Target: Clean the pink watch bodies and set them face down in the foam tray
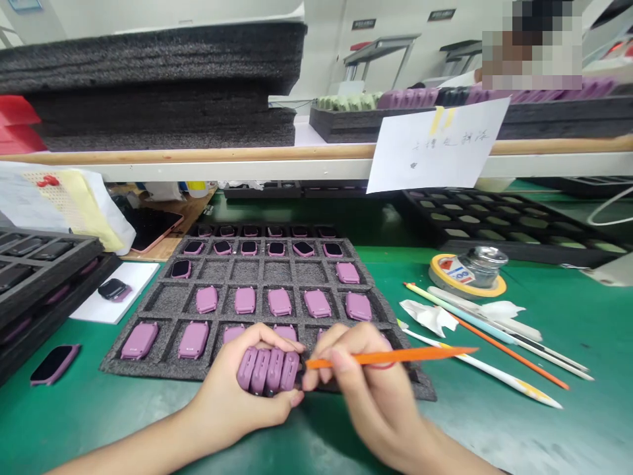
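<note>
My left hand [230, 386] grips a tight row of several mauve smartwatch bodies [268, 371], standing side by side above the near edge of a dark grey foam tray [262, 274]. My right hand [361, 389], slightly blurred, pinches an orange plastic pry stick [395, 357], whose inner end sits next to the row of watches. The tray's cells hold more mauve watches, most lying face down, such as one [279, 302] at its middle. My hands hide the tray's near middle cells.
On the green mat lie white-and-yellow and orange pry sticks [487, 349], a tape roll [467, 277] holding a metal canister [482, 267], and crumpled tissue [428, 315]. More foam trays [514, 224] lie left and right. Stacked black foam [148, 86] rises behind a shelf, and a person [494, 78] sits beyond.
</note>
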Motion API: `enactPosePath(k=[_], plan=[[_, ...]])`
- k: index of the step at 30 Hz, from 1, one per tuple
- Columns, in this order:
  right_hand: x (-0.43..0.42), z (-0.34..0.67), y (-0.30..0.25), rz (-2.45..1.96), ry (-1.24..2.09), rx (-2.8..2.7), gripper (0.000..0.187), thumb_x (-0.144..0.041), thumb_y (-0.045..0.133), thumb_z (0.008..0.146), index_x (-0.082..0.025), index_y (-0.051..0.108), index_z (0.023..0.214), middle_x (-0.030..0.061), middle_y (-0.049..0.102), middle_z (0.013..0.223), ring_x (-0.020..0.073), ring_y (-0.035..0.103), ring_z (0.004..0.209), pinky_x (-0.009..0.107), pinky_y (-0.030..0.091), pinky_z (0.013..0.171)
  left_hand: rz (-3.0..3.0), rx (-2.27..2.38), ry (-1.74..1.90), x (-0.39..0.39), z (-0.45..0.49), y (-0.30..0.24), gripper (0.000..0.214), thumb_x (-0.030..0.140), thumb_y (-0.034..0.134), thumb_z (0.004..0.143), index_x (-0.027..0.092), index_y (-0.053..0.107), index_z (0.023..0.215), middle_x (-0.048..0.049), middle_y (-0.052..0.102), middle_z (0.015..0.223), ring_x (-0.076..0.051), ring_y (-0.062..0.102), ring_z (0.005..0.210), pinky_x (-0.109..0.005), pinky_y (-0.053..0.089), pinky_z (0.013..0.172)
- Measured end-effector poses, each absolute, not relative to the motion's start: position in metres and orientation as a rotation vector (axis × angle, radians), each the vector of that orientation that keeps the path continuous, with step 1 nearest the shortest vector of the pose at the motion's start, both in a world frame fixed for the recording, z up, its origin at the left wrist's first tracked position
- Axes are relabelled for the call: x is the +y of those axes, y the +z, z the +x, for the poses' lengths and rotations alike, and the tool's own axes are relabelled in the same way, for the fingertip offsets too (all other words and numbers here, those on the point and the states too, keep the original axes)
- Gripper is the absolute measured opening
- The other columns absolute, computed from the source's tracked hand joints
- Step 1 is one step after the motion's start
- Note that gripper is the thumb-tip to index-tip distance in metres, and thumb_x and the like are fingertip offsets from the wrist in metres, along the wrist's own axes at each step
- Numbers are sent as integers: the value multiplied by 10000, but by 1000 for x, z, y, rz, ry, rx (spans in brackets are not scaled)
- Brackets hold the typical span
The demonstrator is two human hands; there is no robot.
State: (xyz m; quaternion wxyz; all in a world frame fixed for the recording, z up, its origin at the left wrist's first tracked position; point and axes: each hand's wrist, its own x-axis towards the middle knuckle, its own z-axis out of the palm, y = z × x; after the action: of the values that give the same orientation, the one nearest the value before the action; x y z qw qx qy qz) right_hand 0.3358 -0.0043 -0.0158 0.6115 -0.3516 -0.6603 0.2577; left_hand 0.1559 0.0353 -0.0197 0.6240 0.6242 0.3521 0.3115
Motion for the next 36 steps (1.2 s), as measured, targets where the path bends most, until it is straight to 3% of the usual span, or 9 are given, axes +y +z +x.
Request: enactPosePath(k=[4,8,10,14,16,20,24,30,36], plan=[[-10,387,9,-1002,486,-1273,254,-349,421,1060,-249,503,842,-47,509,600,134,621,513,251,503,507,1420,830,726,36,153,-25,344,160,770,703,196,584,990,-110,709,1152,-247,690,1063,-413,519,974],[-27,454,-5,-1902,321,-1523,519,-606,390,979,-253,470,606,10,510,433,191,540,382,309,423,417,1456,858,737,36,154,-26,336,164,755,691,199,592,982,-114,726,1112,-282,658,1163,-445,494,1014],[-38,475,-21,-2178,342,-1623,482,-554,370,959,-256,510,608,60,626,519,233,616,468,328,443,464,1472,897,743,35,155,-23,320,166,739,681,204,604,969,-107,731,1110,-285,651,1183,-449,480,1034],[-50,486,-39,-2306,364,-1683,446,-474,485,917,-249,485,532,47,623,497,238,607,453,311,382,464,1501,961,759,34,158,-17,285,190,737,660,211,625,921,-86,745,1005,-297,655,1186,-437,495,1024],[-45,487,-38,-2336,293,-1661,417,-457,480,936,-242,526,581,48,645,545,242,632,514,303,382,487,1510,976,780,34,158,-17,283,207,745,653,215,627,910,-83,748,987,-297,665,1173,-428,506,1020],[-18,505,-31,-2374,69,-1535,262,-362,470,977,-205,661,891,76,738,881,240,697,787,319,478,684,1533,1004,787,34,157,-18,281,245,753,659,220,634,913,-98,753,1059,-298,685,1141,-423,527,1006],[0,544,-23,-2476,-63,-1388,212,-296,544,985,-155,654,1099,67,704,994,187,667,842,348,512,788,1564,1016,784,36,157,-19,290,281,771,648,226,646,904,-93,758,1079,-295,717,1060,-417,554,968],[-10,591,-14,-2516,105,-1474,178,-271,673,934,-144,674,1058,10,684,856,139,656,747,326,550,765,1615,999,785,39,156,-24,276,295,761,650,243,649,897,-82,771,1003,-328,676,1160,-474,514,1020],[-12,597,-26,-2461,14,-1537,122,-234,674,933,-139,674,1009,55,685,1071,175,661,954,379,553,880,1634,994,787,42,155,-30,274,313,759,666,250,647,909,-81,763,1005,-328,677,1151,-486,510,1017]])
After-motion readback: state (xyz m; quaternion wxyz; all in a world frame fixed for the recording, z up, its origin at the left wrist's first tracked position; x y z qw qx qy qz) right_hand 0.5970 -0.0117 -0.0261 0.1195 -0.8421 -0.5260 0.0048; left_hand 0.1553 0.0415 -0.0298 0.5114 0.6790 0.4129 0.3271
